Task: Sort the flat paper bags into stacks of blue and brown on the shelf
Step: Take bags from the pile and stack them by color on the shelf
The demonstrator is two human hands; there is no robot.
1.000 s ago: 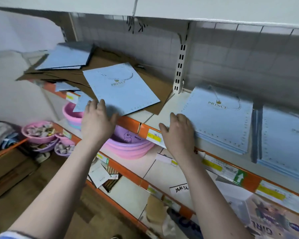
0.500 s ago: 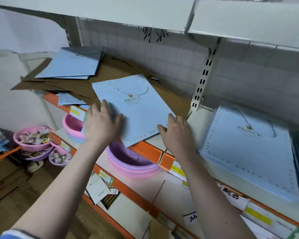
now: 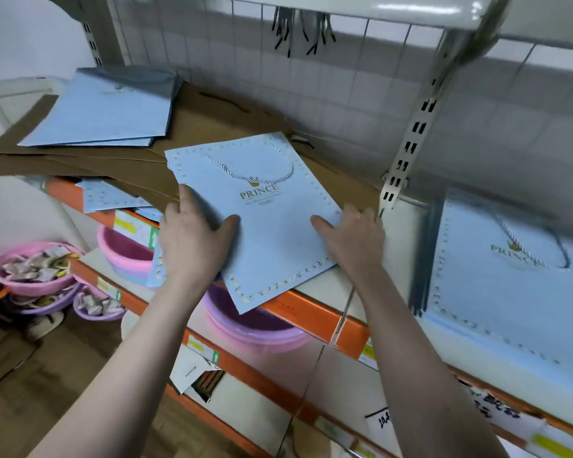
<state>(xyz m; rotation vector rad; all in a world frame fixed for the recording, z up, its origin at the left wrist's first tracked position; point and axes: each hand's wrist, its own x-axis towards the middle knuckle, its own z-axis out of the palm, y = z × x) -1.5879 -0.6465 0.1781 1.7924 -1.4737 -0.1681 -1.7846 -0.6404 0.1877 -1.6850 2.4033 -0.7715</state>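
We hold a flat blue bag [image 3: 265, 219] by its two side edges, our left hand [image 3: 192, 239] and right hand [image 3: 354, 239] each gripping it, over the brown bags [image 3: 212, 127] at the shelf [image 3: 311, 312] front, a blue stack [image 3: 510, 276] lying to its right.

A single wide-angle camera sat on the person's head and looked forward and down, close to the shelf [image 3: 311, 312]. It faced the tiled back wall [image 3: 361, 77], with both forearms reaching up from the bottom edge. The upper shelf board [image 3: 394, 8] crossed the top, and lower shelves and floor showed at bottom left.
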